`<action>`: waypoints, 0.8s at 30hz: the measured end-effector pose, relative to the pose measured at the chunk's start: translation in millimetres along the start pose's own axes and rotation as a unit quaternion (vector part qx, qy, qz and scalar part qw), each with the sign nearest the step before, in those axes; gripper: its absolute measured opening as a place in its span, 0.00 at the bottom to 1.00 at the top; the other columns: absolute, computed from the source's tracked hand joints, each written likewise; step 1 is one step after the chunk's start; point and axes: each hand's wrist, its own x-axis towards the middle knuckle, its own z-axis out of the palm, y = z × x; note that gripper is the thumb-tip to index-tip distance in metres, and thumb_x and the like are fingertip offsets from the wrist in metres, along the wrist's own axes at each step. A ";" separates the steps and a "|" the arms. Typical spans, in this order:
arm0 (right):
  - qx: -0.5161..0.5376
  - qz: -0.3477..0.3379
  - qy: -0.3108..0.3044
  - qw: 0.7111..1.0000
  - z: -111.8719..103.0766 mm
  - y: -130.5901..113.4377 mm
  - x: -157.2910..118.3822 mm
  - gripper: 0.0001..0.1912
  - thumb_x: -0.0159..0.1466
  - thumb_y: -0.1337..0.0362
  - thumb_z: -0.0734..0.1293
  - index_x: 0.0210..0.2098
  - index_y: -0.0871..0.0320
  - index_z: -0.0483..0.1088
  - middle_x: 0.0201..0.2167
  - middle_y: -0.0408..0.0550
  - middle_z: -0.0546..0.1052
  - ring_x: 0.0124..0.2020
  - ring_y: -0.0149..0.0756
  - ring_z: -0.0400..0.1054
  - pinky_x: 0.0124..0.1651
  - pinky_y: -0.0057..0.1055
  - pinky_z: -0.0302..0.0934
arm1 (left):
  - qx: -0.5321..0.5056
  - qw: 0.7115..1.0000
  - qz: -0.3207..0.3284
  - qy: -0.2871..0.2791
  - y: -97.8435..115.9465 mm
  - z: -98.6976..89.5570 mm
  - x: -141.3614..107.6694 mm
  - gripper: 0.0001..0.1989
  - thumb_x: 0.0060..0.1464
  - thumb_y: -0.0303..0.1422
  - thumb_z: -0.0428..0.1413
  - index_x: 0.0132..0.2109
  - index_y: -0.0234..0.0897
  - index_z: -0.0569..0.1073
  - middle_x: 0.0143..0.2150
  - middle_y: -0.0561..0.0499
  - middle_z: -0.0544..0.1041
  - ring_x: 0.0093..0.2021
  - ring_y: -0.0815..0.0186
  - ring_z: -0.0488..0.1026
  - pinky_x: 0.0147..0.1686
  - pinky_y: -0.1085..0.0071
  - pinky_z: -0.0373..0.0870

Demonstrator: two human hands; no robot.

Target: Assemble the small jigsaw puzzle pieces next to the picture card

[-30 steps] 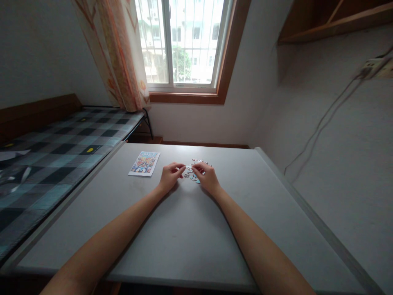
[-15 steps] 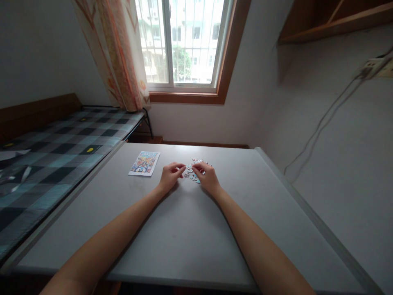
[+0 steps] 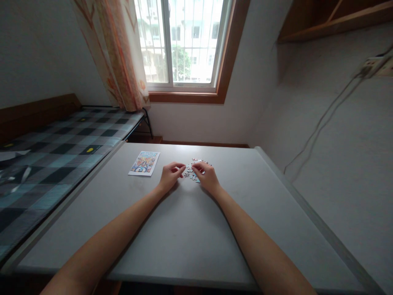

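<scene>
Small jigsaw puzzle pieces (image 3: pixel 193 173) lie in a loose pile on the grey-white table (image 3: pixel 184 229), partly covered by my right hand. My left hand (image 3: pixel 170 175) is at the pile's left edge, thumb and fingertips pinched together; whatever they hold is too small to make out. Over the right side of the pile, my right hand (image 3: pixel 207 176) is also closed in a pinch, its contents too small to tell. A colourful printed picture sheet (image 3: pixel 144 163) lies flat to the left of my left hand.
Left of the table stands a bed with a checkered cover (image 3: pixel 76 135). Beyond are a window (image 3: pixel 190 45) and a patterned curtain (image 3: pixel 116 57). A wooden shelf (image 3: pixel 337 24) and a cable (image 3: pixel 321 121) are on the right wall.
</scene>
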 end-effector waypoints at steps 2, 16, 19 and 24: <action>-0.001 0.000 0.001 1.000 0.2 0.4 0.0 0.08 0.62 0.62 0.64 0.30 0.57 0.74 0.29 0.48 0.77 0.29 0.34 0.68 0.36 0.32 0.64 | 0.000 1.000 -0.002 -0.001 1.0 0.2 -0.3 0.15 0.46 0.43 0.64 0.33 0.34 0.78 0.30 0.49 0.78 0.21 0.71 0.72 0.20 0.75 0.67; -0.006 -0.007 -0.006 1.000 0.0 1.0 0.4 0.07 0.62 0.63 0.64 0.30 0.56 0.73 0.29 0.46 0.76 0.29 0.34 0.68 0.36 0.31 0.63 | -0.004 1.000 -0.011 -0.001 2.0 0.3 -0.4 0.13 0.46 0.40 0.64 0.33 0.33 0.78 0.30 0.49 0.78 0.21 0.71 0.72 0.20 0.75 0.67; -0.009 -0.006 -0.005 1.000 -0.3 0.4 0.3 0.07 0.62 0.63 0.64 0.30 0.56 0.73 0.29 0.46 0.76 0.30 0.34 0.68 0.37 0.32 0.63 | -0.005 1.000 -0.012 -0.004 3.7 0.3 -0.7 0.14 0.46 0.41 0.64 0.33 0.34 0.78 0.30 0.50 0.78 0.21 0.71 0.72 0.21 0.74 0.68; -0.012 -0.008 -0.002 1.000 -1.1 -1.5 0.6 0.07 0.62 0.63 0.64 0.30 0.57 0.73 0.29 0.47 0.76 0.29 0.35 0.68 0.36 0.32 0.63 | -0.005 1.000 -0.015 -0.008 4.8 0.3 -0.7 0.14 0.46 0.42 0.64 0.33 0.34 0.78 0.30 0.49 0.78 0.21 0.71 0.72 0.20 0.75 0.67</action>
